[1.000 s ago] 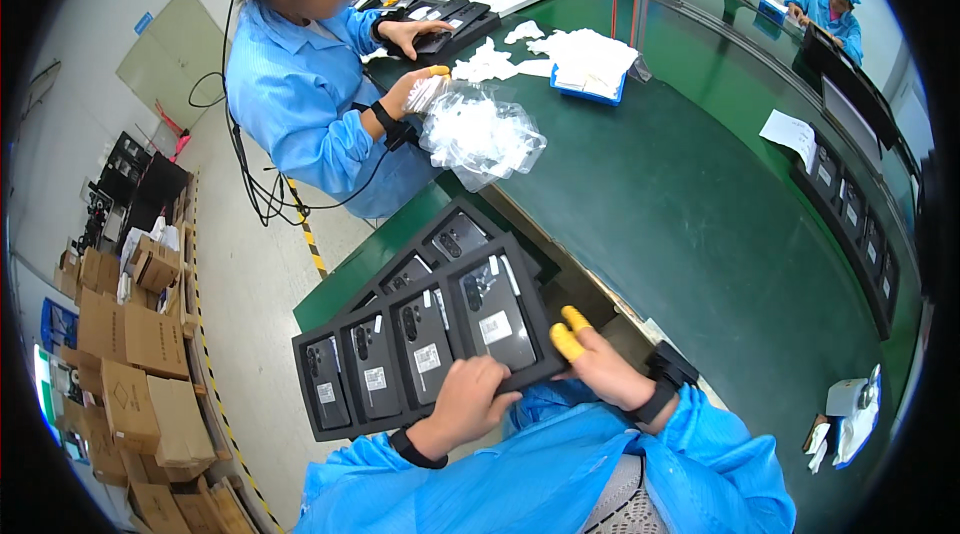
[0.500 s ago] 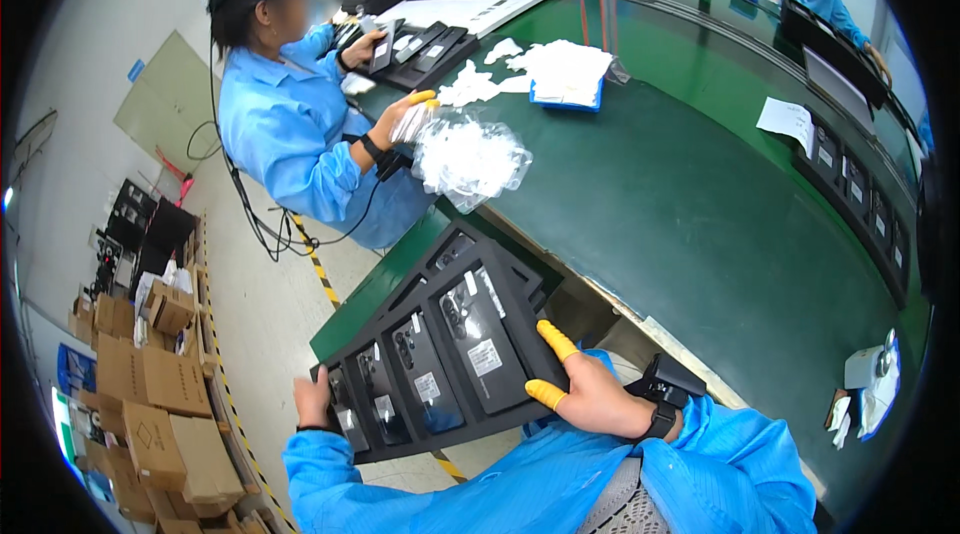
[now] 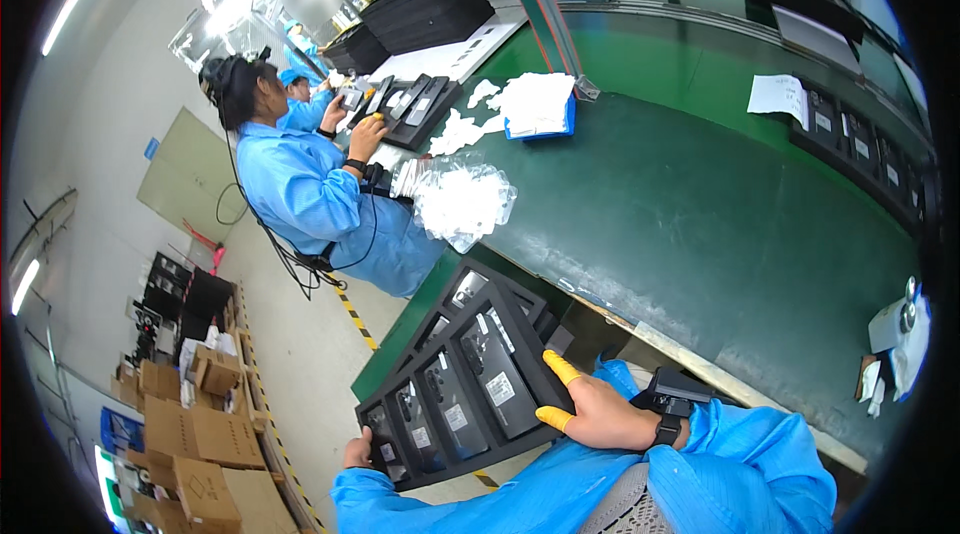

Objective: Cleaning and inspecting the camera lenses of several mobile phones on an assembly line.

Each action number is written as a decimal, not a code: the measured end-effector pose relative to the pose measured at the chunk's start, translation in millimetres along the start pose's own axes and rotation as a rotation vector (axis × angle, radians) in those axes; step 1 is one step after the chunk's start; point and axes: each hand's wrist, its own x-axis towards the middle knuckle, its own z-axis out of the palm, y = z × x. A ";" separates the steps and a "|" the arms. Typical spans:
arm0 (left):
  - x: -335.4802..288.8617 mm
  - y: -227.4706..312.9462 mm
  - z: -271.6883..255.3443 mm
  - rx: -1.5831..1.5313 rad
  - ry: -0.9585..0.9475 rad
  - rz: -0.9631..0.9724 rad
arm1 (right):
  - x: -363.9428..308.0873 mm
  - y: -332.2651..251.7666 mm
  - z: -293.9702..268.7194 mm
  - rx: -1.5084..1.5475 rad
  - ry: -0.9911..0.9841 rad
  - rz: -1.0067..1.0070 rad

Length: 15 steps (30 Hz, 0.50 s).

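A black foam tray (image 3: 537, 366) with dark phones (image 3: 498, 379) in its slots, several bearing white labels, is held tilted in front of me. My right hand (image 3: 600, 416), with yellow finger cots on two fingers, grips its right end. My left hand (image 3: 358, 449) closes on the left end, thumb on the rim and the other fingers mostly hidden. Behind and partly beneath it, another black tray (image 3: 478, 271) with phones lies at the green bench edge. A clear plastic bag (image 3: 465, 206) of whitish pieces is on the bench corner beyond.
A co-worker in a blue coat (image 3: 290, 189) handles phones over a black tray (image 3: 405, 139) at the far left. A blue box (image 3: 545, 126) with white cloths stands on the green bench (image 3: 660, 204). More trayed phones (image 3: 862, 146) line the right; cartons (image 3: 175, 419) stack on the floor.
The view has swung, so the scene sits differently in the picture. The co-worker's near hand has left the plastic bag for the far tray. Both my hands still hold the tray.
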 end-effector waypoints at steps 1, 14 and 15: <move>4.2 -2.6 1.1 0.171 0.046 0.128 | -1.2 -4.5 -4.8 0.026 -0.058 0.051; -85.7 180.4 21.1 0.151 0.316 1.018 | -75.4 -12.8 -85.7 0.057 0.556 -0.011; -105.6 204.3 31.0 0.116 0.272 1.123 | -86.2 -6.6 -91.7 0.070 0.644 0.009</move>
